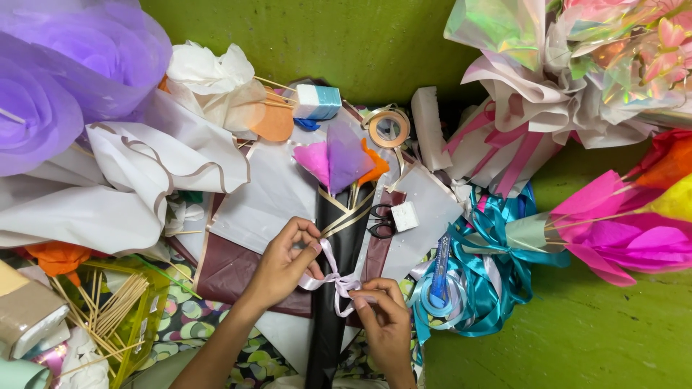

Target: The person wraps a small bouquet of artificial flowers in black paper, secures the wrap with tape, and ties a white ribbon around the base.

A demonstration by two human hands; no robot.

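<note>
A slim bouquet in a black wrap (333,288) lies at the lower centre of the frame, its long axis running nearly straight up and down. Its open end points toward the top, where pink, purple and orange paper flowers (339,162) fan out; its stem end runs off the bottom edge. A pale pink ribbon (337,283) is knotted across the wrap's middle. The left hand (282,265) pinches one ribbon loop; the right hand (382,317) pinches a ribbon tail, both grips pressed together. Black scissors (380,220) lie just right of the wrap. A tape roll (390,128) sits above. Teal ribbon (476,281) crowds the right; wooden skewers (108,310) lie lower left.
</note>
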